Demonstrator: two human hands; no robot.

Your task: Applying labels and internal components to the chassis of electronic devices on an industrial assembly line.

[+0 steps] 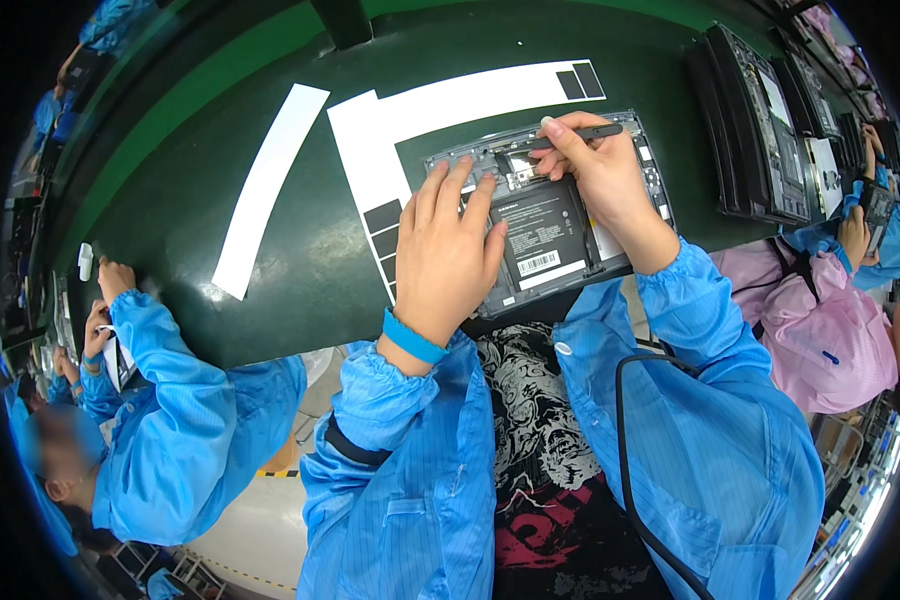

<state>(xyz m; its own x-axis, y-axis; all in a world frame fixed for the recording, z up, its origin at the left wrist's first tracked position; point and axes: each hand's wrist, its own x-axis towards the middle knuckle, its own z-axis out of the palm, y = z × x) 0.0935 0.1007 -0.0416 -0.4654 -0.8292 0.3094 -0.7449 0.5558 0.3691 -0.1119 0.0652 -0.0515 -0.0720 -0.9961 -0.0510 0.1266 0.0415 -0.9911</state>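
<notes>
Left hand: the left hand (442,250) lies palm down with its fingers somewhat spread; the fingertips rest on the far left part of the open laptop base (654,178); a blue wristband (413,340) circles the wrist.
Right hand: the right hand (602,178) pinches a dark slender tool (600,132) between thumb and fingers over the far part of the base; one end of the tool points right; whether its other end touches anything I cannot tell.
Laptop base: it lies on the green bench (180,220) directly in front of the person, its inside facing up; a black battery (538,235) with a printed label fills much of its near middle; bare metal parts show beside the right fingers.
White sheets: an L-shaped white sheet (450,103) borders the base on its far and left sides, with black patches (383,216) along it; a separate white strip (270,190) lies slantwise farther left.
Right of the bench: a stack of dark laptop parts (755,130) stands well apart from the base; a person in pink (820,320) sits nearby.
Left of the bench: a co-worker in blue (175,400) reaches over the edge; a small white object (86,262) lies near that person's hand.
</notes>
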